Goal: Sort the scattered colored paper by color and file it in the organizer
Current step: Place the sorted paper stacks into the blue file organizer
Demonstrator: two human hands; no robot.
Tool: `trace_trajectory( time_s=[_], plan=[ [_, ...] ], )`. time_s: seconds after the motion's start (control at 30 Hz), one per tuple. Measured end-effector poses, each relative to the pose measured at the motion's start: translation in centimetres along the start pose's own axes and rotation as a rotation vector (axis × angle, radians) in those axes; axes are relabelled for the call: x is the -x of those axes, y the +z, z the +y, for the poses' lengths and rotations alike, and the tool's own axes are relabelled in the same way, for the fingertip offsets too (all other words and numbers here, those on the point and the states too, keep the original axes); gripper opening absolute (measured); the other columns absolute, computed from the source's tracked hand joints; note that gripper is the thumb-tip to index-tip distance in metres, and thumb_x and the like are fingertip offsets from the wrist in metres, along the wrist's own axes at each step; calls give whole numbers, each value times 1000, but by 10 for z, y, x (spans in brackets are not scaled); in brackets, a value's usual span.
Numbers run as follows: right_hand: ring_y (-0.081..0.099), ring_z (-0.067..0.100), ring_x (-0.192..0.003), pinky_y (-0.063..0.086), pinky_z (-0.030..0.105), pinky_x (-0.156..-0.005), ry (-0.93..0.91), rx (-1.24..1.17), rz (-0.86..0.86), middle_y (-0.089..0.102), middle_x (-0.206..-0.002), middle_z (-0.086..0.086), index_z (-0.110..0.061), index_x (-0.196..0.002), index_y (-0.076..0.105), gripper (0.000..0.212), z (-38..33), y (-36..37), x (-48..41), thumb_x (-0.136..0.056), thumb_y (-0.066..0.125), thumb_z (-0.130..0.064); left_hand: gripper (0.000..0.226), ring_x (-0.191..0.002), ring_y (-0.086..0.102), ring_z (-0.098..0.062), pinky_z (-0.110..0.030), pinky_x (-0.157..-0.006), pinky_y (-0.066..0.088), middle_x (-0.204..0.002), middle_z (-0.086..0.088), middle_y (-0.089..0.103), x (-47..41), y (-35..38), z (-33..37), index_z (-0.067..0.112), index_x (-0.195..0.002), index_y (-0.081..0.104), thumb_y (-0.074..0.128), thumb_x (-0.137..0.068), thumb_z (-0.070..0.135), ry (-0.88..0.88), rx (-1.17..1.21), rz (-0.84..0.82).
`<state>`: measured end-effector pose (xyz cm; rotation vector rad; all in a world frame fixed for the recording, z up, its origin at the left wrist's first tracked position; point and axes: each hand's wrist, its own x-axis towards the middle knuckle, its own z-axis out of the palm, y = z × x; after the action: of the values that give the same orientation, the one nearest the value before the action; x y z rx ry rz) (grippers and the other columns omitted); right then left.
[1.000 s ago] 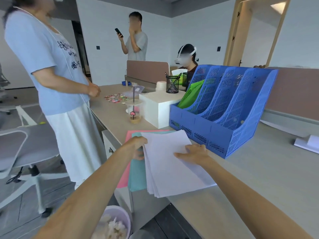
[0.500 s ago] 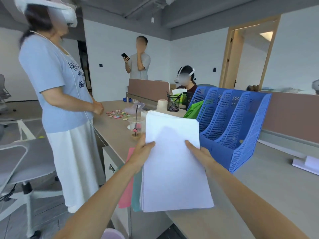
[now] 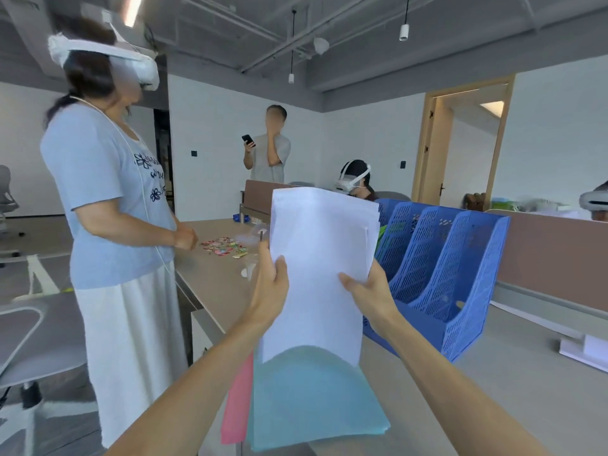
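white paper (image 3: pixel 319 258), a thick stack of sheets, is held upright in the air in front of me, above the near edge of the bench (image 3: pixel 493 406), clear of everything below it. my left hand (image 3: pixel 271 291) grips its left edge, thumb pressed flat on the front and the other fingers (image 3: pixel 263 258) curled round behind. my right hand (image 3: pixel 368 291) holds the right edge the same way, thumb on the front face and the rest hidden behind the sheets. the top corners of the sheets fan slightly, so the edges are not quite flush.

directly below the stack lies the blue paper (image 3: pixel 312 399), flat on the bench with its near edge hanging over the front. the pink paper (image 3: pixel 237 406) lies under it, showing as a strip along its left side.

just to the right of the white paper stands the blue organizer (image 3: pixel 460 274), a row of mesh-sided slots on the bench. a sliver of green paper (image 3: pixel 381 232) shows in the far slot, mostly hidden behind the white sheets. i cannot tell what the other slots hold.

further back on the bench is a scatter of small coloured bits (image 3: pixel 223 246). beside them, at the left of the bench, stands a person in a light blue shirt (image 3: pixel 108 199) and white skirt, wearing a headset. behind, a person holding a phone (image 3: pixel 268 156) stands by the wall, and a seated person with a headset (image 3: pixel 357 182) shows above the stack. a grey chair (image 3: pixel 33 340) sits at the far left.
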<state>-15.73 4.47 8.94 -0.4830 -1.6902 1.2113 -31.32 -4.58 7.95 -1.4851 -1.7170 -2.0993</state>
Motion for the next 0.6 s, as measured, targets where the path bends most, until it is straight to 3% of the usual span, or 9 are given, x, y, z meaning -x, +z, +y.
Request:
trace_trajectory(
  time_s=[0.1, 0.2, 0.27, 0.37, 0.47, 0.53, 0.6],
  plan=[
    [62, 2, -101, 55, 26, -84, -61, 1, 56, 63, -113, -11, -21, -132, 49, 45, -8, 8, -6, -93, 53, 2, 35, -105, 51, -13, -41, -99, 41, -114, 10, 53, -5, 8, 7, 16, -134, 31, 33, -99, 18, -15, 11, 57],
    [62, 0, -99, 54, 20, -81, -57, -17, 90, 63, -112, -13, -23, -129, 50, 43, -5, 1, -13, -94, 51, 2, 25, -93, 52, -14, -39, -89, 43, -111, 2, 56, -15, 13, 4, 21, -122, 34, 33, -97, 17, -30, 32, 47],
    [65, 10, -101, 55, 23, -80, 22, -2, 93, 66, -114, -6, -19, -127, 54, 37, 15, -3, -8, -95, 53, -2, 26, -92, 51, -20, -40, -88, 43, -112, -5, 56, -10, 17, -10, 24, -119, 37, 34, -93, 26, -86, 2, 8],
    [66, 15, -92, 52, 19, -69, 242, 53, 55, 68, -113, 3, -12, -123, 60, 27, 57, -1, 11, -96, 55, -12, 9, -71, 41, -13, -32, -75, 39, -82, 1, 43, 15, 24, -34, 29, -93, 40, 33, -98, 25, -252, -67, -73],
    [64, 10, -89, 52, 25, -75, 249, 71, 54, 68, -110, 1, -12, -123, 61, 27, 66, -2, 11, -99, 51, -17, 20, -69, 35, -16, -29, -67, 34, -80, -3, 36, 11, 27, -42, 21, -109, 46, 29, -98, 18, -297, -79, -58],
    [66, 14, -95, 55, 31, -81, 194, 49, 84, 69, -110, -1, -12, -124, 61, 28, 60, -6, 3, -98, 52, -18, 19, -74, 34, -18, -25, -63, 32, -85, -3, 36, -1, 26, -37, 21, -107, 44, 29, -98, 14, -316, -58, 11],
    [67, 15, -97, 56, 32, -82, 180, 3, 101, 70, -109, -2, -14, -121, 63, 26, 61, -8, 1, -98, 54, -19, 17, -78, 37, -15, -24, -70, 35, -91, 1, 39, -2, 25, -32, 27, -106, 39, 29, -99, 15, -311, -80, 28]
  ],
)
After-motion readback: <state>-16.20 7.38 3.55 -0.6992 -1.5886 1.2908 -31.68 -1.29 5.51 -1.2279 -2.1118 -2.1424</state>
